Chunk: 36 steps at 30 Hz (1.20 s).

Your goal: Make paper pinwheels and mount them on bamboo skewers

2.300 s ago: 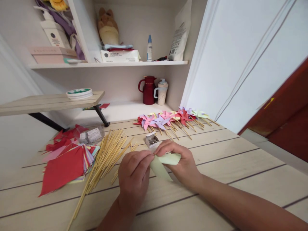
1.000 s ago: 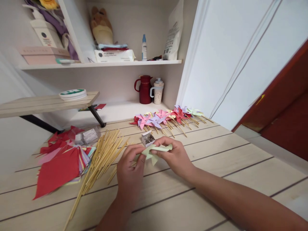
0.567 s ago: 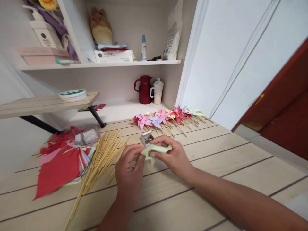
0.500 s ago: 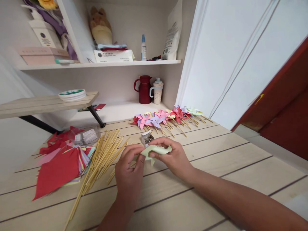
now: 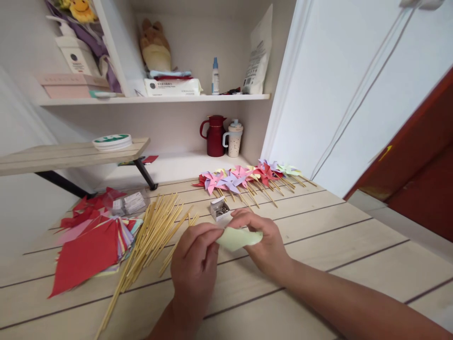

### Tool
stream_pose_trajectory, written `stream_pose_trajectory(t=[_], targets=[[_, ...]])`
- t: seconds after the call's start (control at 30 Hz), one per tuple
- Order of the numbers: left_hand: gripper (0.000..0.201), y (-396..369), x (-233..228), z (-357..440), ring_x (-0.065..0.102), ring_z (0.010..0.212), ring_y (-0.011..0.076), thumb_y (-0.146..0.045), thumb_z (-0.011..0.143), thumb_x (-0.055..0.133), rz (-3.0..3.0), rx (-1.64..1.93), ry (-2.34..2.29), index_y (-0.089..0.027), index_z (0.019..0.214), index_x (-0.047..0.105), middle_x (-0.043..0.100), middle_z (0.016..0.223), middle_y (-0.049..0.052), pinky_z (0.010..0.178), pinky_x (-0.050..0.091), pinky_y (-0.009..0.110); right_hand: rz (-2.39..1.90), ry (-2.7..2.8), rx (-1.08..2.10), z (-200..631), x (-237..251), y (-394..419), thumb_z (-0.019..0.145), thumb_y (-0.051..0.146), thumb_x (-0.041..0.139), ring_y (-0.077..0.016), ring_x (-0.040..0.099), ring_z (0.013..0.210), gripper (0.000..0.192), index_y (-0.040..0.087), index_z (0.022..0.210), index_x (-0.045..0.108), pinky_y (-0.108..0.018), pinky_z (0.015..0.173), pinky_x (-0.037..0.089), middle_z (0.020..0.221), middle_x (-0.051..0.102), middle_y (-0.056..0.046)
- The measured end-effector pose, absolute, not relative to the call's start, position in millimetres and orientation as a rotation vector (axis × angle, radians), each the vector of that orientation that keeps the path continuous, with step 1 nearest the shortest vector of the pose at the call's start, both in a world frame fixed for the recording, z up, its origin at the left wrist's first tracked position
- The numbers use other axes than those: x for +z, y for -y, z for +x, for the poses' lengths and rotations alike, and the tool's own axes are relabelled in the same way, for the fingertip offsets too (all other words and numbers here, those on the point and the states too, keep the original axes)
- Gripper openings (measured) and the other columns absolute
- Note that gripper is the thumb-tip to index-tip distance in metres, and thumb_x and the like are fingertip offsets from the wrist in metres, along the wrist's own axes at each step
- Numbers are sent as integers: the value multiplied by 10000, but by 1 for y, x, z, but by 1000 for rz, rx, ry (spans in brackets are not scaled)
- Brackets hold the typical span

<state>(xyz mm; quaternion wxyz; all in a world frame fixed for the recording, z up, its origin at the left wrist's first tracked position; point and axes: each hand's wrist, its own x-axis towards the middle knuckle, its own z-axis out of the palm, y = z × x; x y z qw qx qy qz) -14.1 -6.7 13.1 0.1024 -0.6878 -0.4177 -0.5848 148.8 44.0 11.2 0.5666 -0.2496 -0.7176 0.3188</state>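
Observation:
My left hand [image 5: 196,267] and my right hand [image 5: 264,243] together pinch a folded piece of pale green paper [image 5: 238,239] just above the wooden table [image 5: 354,250]. My left fingertips grip its left end. My right thumb and fingers curl around its right side. A small open box of pins [image 5: 220,209] sits just behind my hands. A bundle of bamboo sticks [image 5: 152,238] lies to the left of my left hand.
A stack of coloured paper squares, red on top [image 5: 90,248], lies at the left. Several finished paper pinwheels on sticks [image 5: 247,177] line the back of the table. A red jug [image 5: 214,135] and a mug [image 5: 233,138] stand behind them, under a shelf.
The green paper was turned and refolded between my hands, going from a pointed pinwheel-like shape to a flatter folded one. My hands dropped slightly nearer to me.

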Motion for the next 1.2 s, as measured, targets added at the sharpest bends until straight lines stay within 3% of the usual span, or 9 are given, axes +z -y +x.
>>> stream_pose_trajectory(t=[0.23, 0.43, 0.63, 0.87, 1.2], targets=[[246, 12, 16, -13, 698, 885, 147, -16, 883, 601, -2021, -1601, 1051, -189, 1035, 686, 735, 976, 46, 826, 563, 269, -500, 1743, 628, 151, 14, -40, 889, 189, 677, -190, 628, 813, 84, 260, 906, 720, -395, 903, 498, 804, 719, -9], [254, 15, 19, -17, 689, 901, 162, -9, 884, 604, -2011, -1517, 985, -160, 1069, 693, 732, 990, 71, 820, 566, 284, -440, 1698, 677, 152, 11, -40, 852, 154, 715, -192, 655, 814, 130, 267, 910, 689, -398, 914, 509, 818, 722, -8], [254, 15, 23, -20, 698, 876, 159, -51, 903, 616, -2036, -1500, 928, -196, 1093, 700, 746, 972, 51, 798, 576, 283, -416, 1678, 701, 154, 8, -40, 848, 210, 765, -206, 697, 799, 390, 302, 1207, 642, -372, 800, 561, 847, 753, -32], [291, 16, 22, -21, 705, 893, 165, -44, 909, 597, -2076, -1508, 930, -203, 1132, 693, 755, 992, 50, 819, 579, 294, -247, 1746, 647, 155, 15, -44, 924, 329, 679, -221, 685, 773, 94, 299, 1005, 716, -458, 863, 532, 851, 754, -50], [268, 17, 20, -23, 697, 928, 176, -36, 892, 628, -2098, -1439, 880, -145, 1127, 695, 762, 1019, 73, 828, 572, 296, -338, 1826, 622, 159, 21, -43, 907, 383, 698, -212, 633, 759, 117, 266, 908, 690, -433, 865, 512, 810, 701, -47]])
